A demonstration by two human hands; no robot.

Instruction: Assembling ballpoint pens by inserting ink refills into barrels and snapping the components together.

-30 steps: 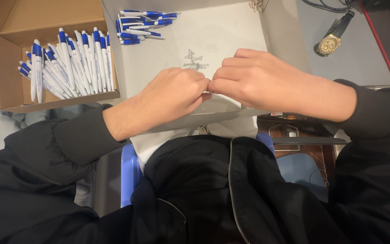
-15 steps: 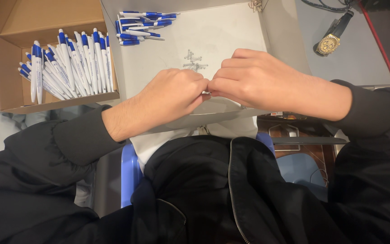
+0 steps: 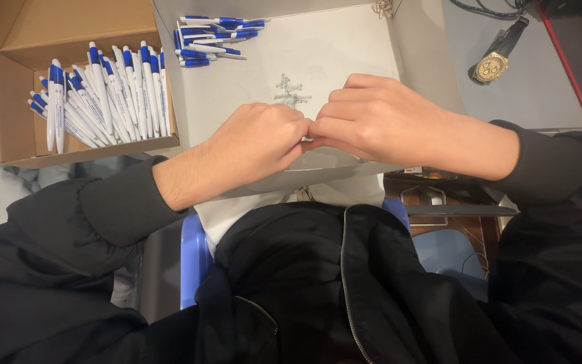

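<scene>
My left hand (image 3: 257, 145) and my right hand (image 3: 378, 118) meet fist to fist over the near edge of a shallow grey tray (image 3: 345, 47). Both are closed around a small whitish piece that only peeks out where the knuckles touch; most of it is hidden. Just beyond the hands, a little heap of thin metal springs (image 3: 291, 91) lies on the tray floor. A small pile of blue-and-white pens (image 3: 210, 37) rests at the tray's far left corner.
A brown cardboard box (image 3: 15, 114) at the left holds several blue-and-white pens (image 3: 102, 94) laid side by side. A gold wristwatch (image 3: 493, 64) and a red-edged dark pad (image 3: 574, 67) lie on the grey table at the right. Below is my black jacket.
</scene>
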